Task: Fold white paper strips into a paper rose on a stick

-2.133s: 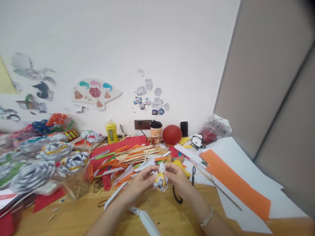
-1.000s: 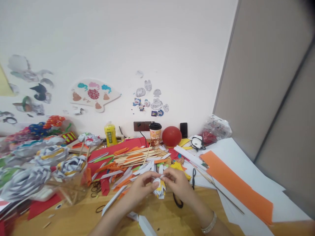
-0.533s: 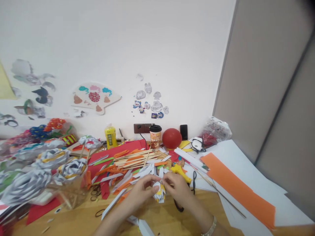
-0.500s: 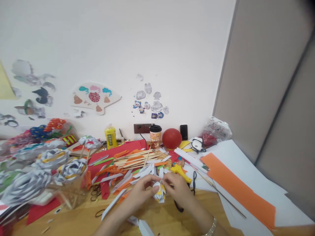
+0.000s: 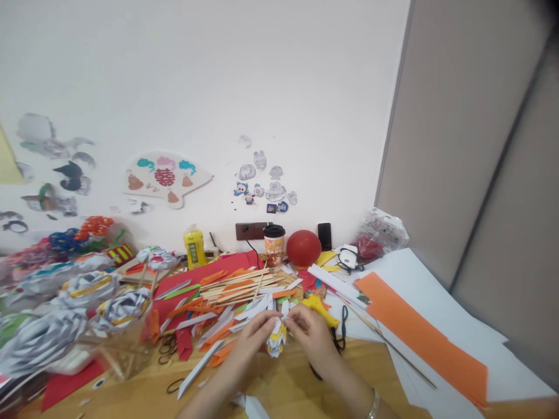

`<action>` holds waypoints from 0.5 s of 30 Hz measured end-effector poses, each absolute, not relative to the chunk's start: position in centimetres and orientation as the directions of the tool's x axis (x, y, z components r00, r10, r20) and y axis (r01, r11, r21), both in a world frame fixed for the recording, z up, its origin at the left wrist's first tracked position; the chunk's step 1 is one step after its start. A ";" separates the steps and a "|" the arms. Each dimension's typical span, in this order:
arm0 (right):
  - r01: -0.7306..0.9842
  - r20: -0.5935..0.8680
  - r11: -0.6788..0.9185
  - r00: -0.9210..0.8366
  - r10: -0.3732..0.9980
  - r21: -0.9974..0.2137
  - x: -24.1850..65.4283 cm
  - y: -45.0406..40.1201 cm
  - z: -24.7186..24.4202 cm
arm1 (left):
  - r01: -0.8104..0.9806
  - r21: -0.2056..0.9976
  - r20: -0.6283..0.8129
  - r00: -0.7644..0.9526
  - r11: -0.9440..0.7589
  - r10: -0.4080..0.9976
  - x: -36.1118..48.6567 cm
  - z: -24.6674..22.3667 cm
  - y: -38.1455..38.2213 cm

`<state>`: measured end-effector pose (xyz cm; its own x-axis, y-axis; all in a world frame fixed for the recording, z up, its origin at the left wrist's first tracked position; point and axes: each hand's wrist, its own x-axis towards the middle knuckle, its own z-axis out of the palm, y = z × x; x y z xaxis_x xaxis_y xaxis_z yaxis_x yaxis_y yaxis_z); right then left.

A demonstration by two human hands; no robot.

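Observation:
Between my two hands, above the wooden table (image 5: 301,387), hangs a small folded-paper piece (image 5: 276,340) in white and yellow with a zigzag pattern. My left hand (image 5: 258,331) pinches its upper left side. On the other side my right hand (image 5: 309,333) has its fingertips closed at the top right of the same piece. The fingertips almost meet, and they partly hide the top of it. Just beyond the hands lie loose white and orange paper strips (image 5: 261,304). A yellow-handled tool (image 5: 321,308) rests close behind my right hand.
Thin wooden sticks (image 5: 238,286) lie heaped over red paper. Behind stand a yellow bottle (image 5: 194,247), a lidded paper cup (image 5: 273,247) and a red balloon (image 5: 303,248). Orange sheets (image 5: 428,337) over white paper cover the right; paper spirals (image 5: 48,334) crowd the left.
The folded-paper piece has turned a little and shifted slightly left, its zigzag side showing more. Both hands stay on it. The whole view has moved slightly.

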<state>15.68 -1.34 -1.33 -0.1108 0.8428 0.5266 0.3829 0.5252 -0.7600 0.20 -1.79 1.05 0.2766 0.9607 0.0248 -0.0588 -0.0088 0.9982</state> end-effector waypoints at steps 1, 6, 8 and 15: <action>0.383 0.534 0.527 -0.098 0.840 -0.758 15.5 -1.4 -1.3 | -0.101 0.994 -0.004 0.281 0.034 0.960 0.4 0.8 -1.9; 0.348 0.507 0.531 -0.165 0.846 -0.773 15.1 -1.8 -0.8 | -0.179 0.974 -0.090 0.257 0.139 0.962 1.3 -0.1 -2.0; 0.316 0.486 0.519 -0.183 0.855 -0.794 15.3 -1.8 -0.6 | -0.165 0.982 -0.054 0.212 0.090 0.976 1.5 -0.2 -1.9; 0.601 0.618 0.611 -0.233 0.751 -0.515 14.9 -2.0 -1.0 | -0.078 0.997 -0.010 0.183 0.025 0.983 1.6 -0.5 -1.9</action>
